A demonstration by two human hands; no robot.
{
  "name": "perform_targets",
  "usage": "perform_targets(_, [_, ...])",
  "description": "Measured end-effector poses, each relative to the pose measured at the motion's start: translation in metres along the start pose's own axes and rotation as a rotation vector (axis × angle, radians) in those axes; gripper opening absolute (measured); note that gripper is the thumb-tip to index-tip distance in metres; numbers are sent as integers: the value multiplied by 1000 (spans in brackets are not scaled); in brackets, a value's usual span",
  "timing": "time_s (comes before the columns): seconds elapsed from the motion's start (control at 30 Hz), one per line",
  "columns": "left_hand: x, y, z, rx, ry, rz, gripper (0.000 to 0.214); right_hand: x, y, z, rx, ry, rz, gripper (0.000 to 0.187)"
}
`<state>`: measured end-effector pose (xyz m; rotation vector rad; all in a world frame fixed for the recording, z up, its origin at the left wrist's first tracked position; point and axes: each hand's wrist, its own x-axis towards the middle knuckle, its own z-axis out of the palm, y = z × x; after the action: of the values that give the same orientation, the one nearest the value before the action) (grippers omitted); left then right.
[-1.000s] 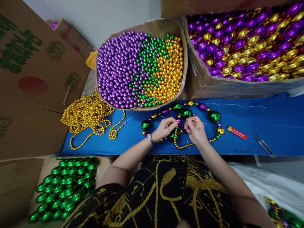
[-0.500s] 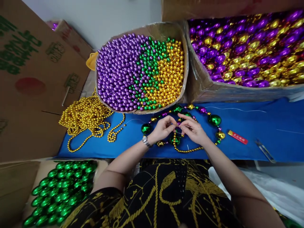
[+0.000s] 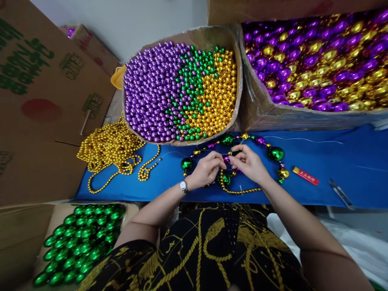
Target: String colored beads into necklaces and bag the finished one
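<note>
At the far left a flat carton [image 3: 36, 101] with green print leans over the blue cloth [image 3: 333, 161]. Below it, at the bottom left, a box of green balls [image 3: 79, 242] sits lower than the cloth. A heap of gold strands [image 3: 110, 147] lies on the cloth's left end, touching the near wall of the bead box [image 3: 233, 109], which holds small purple, green and gold beads in separate patches. A yellow basket [image 3: 117, 76] pokes out behind that box.

In the middle of the cloth, just in front of the bead box, lies the necklace [image 3: 275, 153], a loop of big green balls and smaller purple and gold ones, with a thin gold strand at its near side. The left hand [image 3: 206, 169], with a watch [image 3: 183, 186] on its wrist, has its fingertips pinched narrow on the necklace near the loop's centre. The right hand [image 3: 248, 163] meets it there, thumb and forefinger closed on the same spot, the other fingers curled; the knuckles hide the grip itself.

A white thread [image 3: 303, 139] trails right from the loop. Behind it stands a big box [image 3: 303, 115] of large purple and gold balls. Further right on the cloth lie a red packet [image 3: 305, 176] and then snips [image 3: 341, 194], well apart from the hands
</note>
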<state>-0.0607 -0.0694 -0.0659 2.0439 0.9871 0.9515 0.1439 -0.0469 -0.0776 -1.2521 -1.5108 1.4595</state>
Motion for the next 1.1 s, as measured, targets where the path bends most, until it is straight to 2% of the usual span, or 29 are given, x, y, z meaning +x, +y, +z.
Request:
perform_targets(0.1, [-3, -2, 5, 264, 13, 117, 24, -5, -6, -3, -272, 36, -33, 23])
perform_targets(0.2, [-5, -4, 10, 452, 65, 197, 29, -11, -11, -4, -490, 13, -210, 20])
perform_targets(0.3, [-4, -4, 12, 483, 78, 214, 29, -13, -13, -4, -533, -40, -298, 22])
perform_targets(0.43, [2, -2, 12, 403, 41, 126, 22, -11, -15, -2, -468, -107, -247, 25])
perform_targets(0.6, [4, 0, 0, 87, 34, -71, 20, -13, -16, -11, -510, -54, -315, 23])
perform_targets(0.67, [0, -2, -8, -166, 22, -200, 24, -16, -11, -19, -567, 5, -346, 24])
perform_targets(0.8, [-10, -10, -13, -872, 51, -510, 38, -21, 11, -30, -676, 102, -363, 29])
perform_targets(0.87, [-16, -15, -10, -1058, 106, -624, 41, -23, 26, -30, -742, 151, -389, 34])
perform_targets(1.0, [-24, -21, -5, -1020, 187, -750, 41, -28, 46, -29, -850, 211, -444, 39])
perform_targets(1.1, [-20, -15, -9, -896, 191, -703, 35, -31, 41, -38, -842, 161, -476, 33])
